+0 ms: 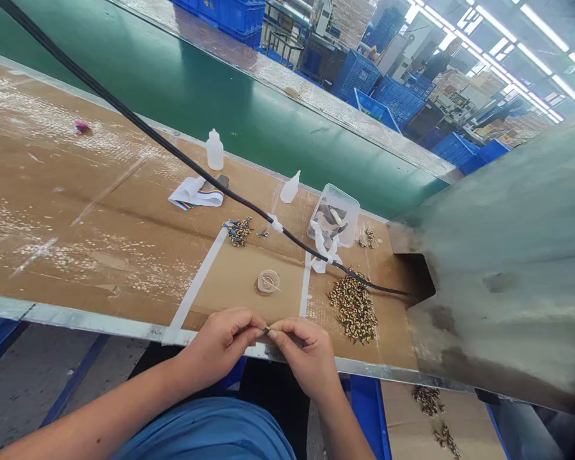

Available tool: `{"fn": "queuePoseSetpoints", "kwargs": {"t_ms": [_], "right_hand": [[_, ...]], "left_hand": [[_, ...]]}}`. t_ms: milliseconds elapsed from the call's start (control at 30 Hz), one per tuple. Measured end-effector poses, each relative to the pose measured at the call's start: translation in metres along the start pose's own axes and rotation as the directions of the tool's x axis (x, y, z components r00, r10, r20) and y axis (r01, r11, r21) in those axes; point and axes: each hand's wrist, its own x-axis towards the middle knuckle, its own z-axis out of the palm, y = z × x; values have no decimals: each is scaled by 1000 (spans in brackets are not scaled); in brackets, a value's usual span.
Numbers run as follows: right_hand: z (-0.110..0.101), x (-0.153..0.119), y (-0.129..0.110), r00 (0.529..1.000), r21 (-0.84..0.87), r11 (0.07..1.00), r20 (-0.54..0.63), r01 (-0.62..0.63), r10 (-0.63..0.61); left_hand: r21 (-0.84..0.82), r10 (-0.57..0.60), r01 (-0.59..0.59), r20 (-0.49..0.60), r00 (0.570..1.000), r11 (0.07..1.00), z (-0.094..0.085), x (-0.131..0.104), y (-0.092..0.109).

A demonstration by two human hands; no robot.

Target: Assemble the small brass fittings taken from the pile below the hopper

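My left hand (232,340) and my right hand (303,348) meet over the front edge of the bench. Thumb and forefinger of each pinch the same small dark-and-yellow part (267,330), whose exact kind is too small to make out. Just beyond them stands a small clear cup (269,281) with a thin stick leaning in it. To the right lies a large heap of small yellow, red and dark parts (353,306). A smaller pile of similar parts with blue on them (238,230) sits farther back on the left.
A black cable (182,148) runs diagonally over the bench to a metal housing (503,275) on the right. Behind are two white squeeze bottles (215,152), a folded striped cloth band (196,193) and a clear plastic box (335,214). A green conveyor belt (249,115) passes beyond.
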Motion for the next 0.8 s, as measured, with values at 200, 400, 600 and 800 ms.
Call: {"fn": "queuePoseSetpoints", "kwargs": {"t_ms": [200,400,600,800], "right_hand": [[-1,-1,0,1000,14,1000,-7,-3,3],[-1,0,1,1000,19,999,-16,-26,27],[0,0,2,1000,22,1000,-23,-11,11],[2,0,4,999,57,998,-51,-13,16]], "left_hand": [[6,-16,16,17,1000,1000,-1,1,1],[19,-19,18,21,1000,1000,-1,1,2],[28,-26,26,13,1000,999,0,1,0],[36,-42,42,3,999,998,0,1,0]]}}
